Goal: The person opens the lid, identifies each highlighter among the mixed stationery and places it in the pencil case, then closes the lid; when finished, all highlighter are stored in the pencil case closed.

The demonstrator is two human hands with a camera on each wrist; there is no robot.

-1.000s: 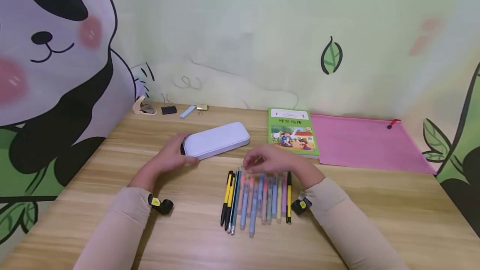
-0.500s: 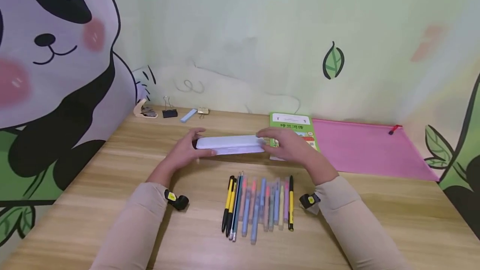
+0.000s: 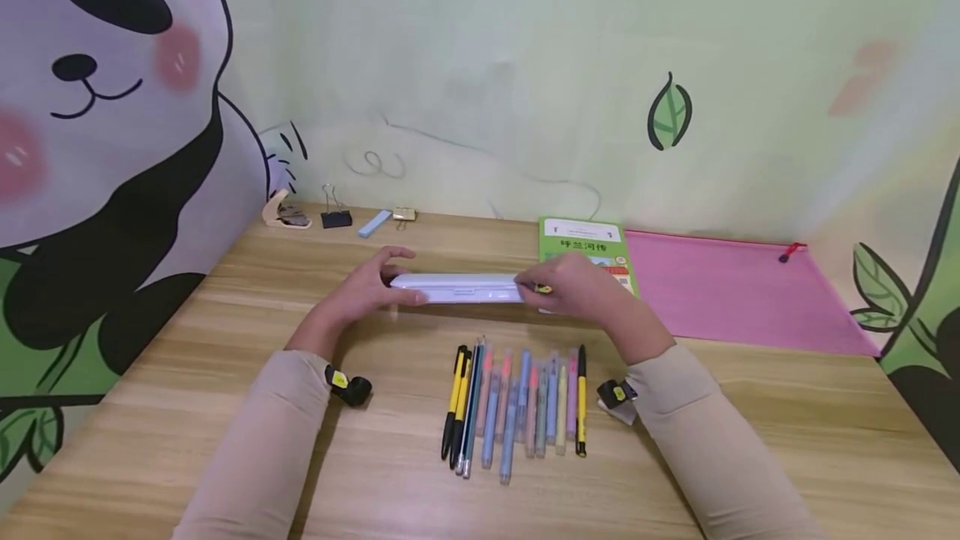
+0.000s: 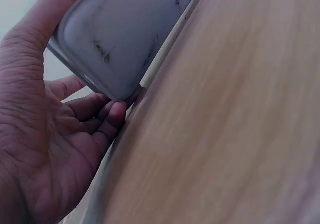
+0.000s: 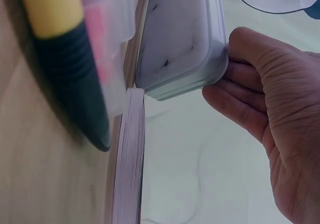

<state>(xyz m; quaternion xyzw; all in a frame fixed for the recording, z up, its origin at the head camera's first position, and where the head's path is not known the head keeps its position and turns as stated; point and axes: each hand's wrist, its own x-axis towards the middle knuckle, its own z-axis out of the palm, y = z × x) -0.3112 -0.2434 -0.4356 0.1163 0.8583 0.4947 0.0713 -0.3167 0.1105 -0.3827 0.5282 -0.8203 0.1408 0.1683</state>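
A pale lavender pencil case (image 3: 457, 288) is tilted up above the table, its latch side facing me. My left hand (image 3: 365, 288) grips its left end, thumb along the front edge. In the left wrist view the case's scuffed underside (image 4: 120, 38) shows, with the left fingers curled beneath a corner. My right hand (image 3: 573, 286) pinches the right end near the lid seam. From the right wrist, bent fingers (image 5: 245, 103) touch that corner of the case (image 5: 180, 38). Nearer to me lies a row of pens, pencils and highlighters (image 3: 517, 411).
A green book (image 3: 581, 230) lies behind my right hand, beside a pink zip pouch (image 3: 735, 290). Along the back left edge are a stapler-like tool (image 3: 285, 213), a black binder clip (image 3: 336, 218), a blue strip (image 3: 374, 223) and a gold binder clip (image 3: 404, 214).
My right hand has gone from above the pens to the case's right end, its fingers now curled there. The case has been lifted and turned so its latch side faces me.
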